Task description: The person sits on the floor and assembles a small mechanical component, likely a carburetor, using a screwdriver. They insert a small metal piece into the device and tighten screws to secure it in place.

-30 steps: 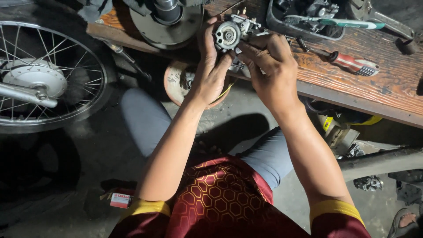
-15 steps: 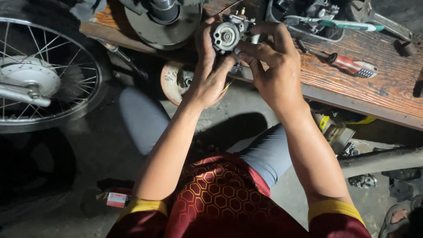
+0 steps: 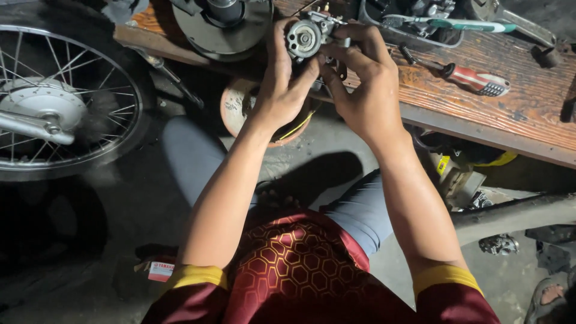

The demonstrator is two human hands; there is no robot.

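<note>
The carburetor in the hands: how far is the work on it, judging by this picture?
Done: the carburetor is off any machine and lifted above the wooden bench. In hand: the left hand grips it from below, and the right hand has fingers on its side. Left: the red-handled screwdriver lies unused on the bench; whether parts are missing cannot be told.

Spoked wheel [image 3: 57, 102] at left, red-handled screwdriver [image 3: 474, 79] on wooden bench [image 3: 510, 114], green-handled tool [image 3: 462, 25] beyond
</note>
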